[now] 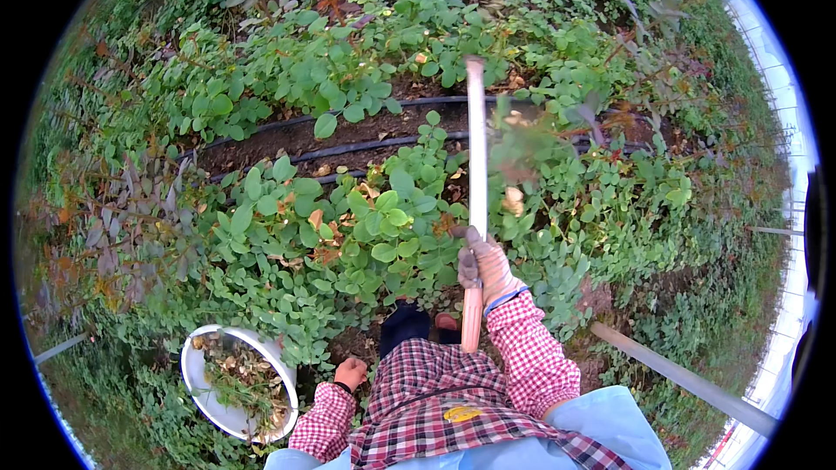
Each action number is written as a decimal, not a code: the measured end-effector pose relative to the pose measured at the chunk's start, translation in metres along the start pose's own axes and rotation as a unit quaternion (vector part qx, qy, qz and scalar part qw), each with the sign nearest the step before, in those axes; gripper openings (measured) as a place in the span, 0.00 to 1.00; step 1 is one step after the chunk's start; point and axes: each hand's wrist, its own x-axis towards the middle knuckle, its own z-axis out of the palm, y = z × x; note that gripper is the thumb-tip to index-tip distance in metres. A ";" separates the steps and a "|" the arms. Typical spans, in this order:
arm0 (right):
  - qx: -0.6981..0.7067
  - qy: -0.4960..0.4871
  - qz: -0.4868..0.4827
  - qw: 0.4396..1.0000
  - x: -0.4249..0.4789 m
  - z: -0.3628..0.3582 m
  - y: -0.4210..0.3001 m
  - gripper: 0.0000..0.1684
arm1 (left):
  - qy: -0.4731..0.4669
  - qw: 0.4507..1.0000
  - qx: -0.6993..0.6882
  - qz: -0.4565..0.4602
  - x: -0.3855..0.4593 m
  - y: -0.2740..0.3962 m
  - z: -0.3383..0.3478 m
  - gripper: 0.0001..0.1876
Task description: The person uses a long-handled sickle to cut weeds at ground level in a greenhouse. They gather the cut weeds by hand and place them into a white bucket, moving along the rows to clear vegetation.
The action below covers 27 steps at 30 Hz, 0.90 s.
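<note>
My right hand (486, 267), in a striped glove with grey fingers, grips a long hand tool by the top of its ribbed orange handle (471, 323). The tool's straight pale metal shaft (478, 143) reaches forward over the leafy plants, and its far end is lost among leaves. Bare and loosely curled, my left hand (351, 373) hangs low beside the checked apron (431, 385), with nothing visible in it. To its left is a white bucket (185, 369), tilted in view, holding dry leaves and green cuttings (245, 378).
Rose-like bushes (385, 222) spread in front and on both sides. Black irrigation hoses (353, 147) run across a strip of bare soil (418, 121). A grey metal pole (686, 378) stands at right. Pale greenhouse sheeting (777, 98) lines the far right.
</note>
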 end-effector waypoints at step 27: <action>-0.242 0.054 -0.090 0.965 -0.118 0.017 -0.010 0.18 | 0.062 0.997 -0.047 0.021 -0.032 -0.039 0.028 0.16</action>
